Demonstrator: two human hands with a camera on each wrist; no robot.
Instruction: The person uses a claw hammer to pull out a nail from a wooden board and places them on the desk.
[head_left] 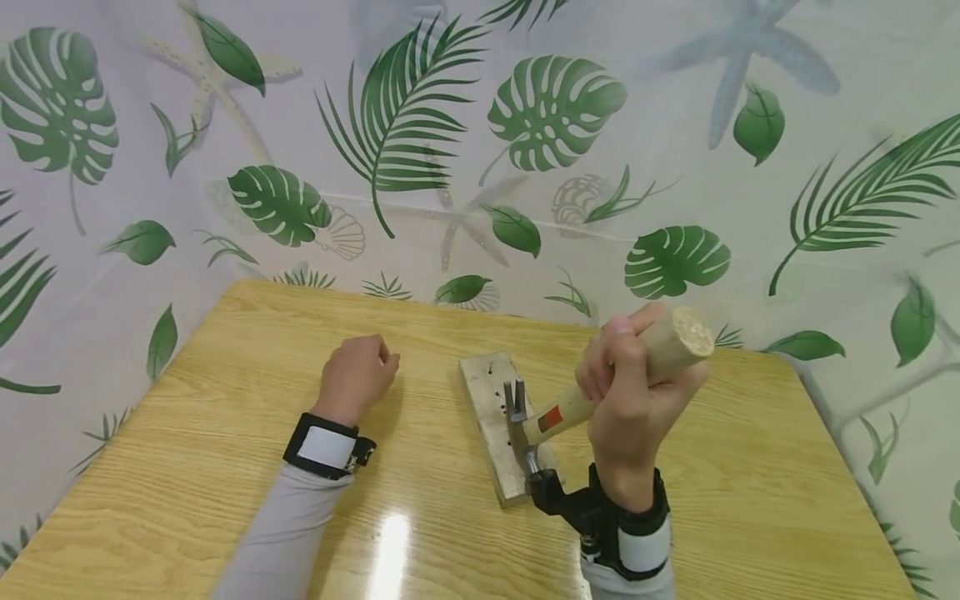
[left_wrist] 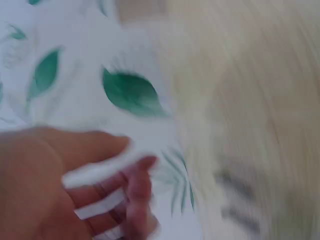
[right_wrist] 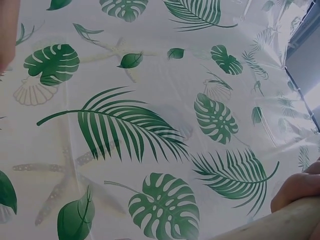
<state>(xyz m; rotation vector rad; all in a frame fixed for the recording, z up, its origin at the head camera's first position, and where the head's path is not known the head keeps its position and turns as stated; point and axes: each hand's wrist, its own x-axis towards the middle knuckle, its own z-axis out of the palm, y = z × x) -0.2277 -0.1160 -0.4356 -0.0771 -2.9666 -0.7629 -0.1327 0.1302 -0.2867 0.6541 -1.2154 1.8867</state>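
My right hand (head_left: 633,408) grips a claw hammer (head_left: 573,408) by its thick wooden handle, the butt end pointing up towards the head camera. The hammer's metal head is over a pale wooden block (head_left: 486,400), which has several dark holes or marks along its face. Whether the head touches the block, I cannot tell. In the right wrist view, fingers (right_wrist: 295,192) lie over the handle (right_wrist: 275,225). To the left of the block is my left hand (head_left: 358,375), its fingers loosely curled. A gap shows between thumb and fingers in the blurred left wrist view, with nothing visible held.
The block lies on a yellow wood-grain table (head_left: 420,467), whose far edge meets a white sheet (head_left: 420,250) printed with green leaves, shells and starfish. Both wrists wear black straps (head_left: 322,446) with white patches.
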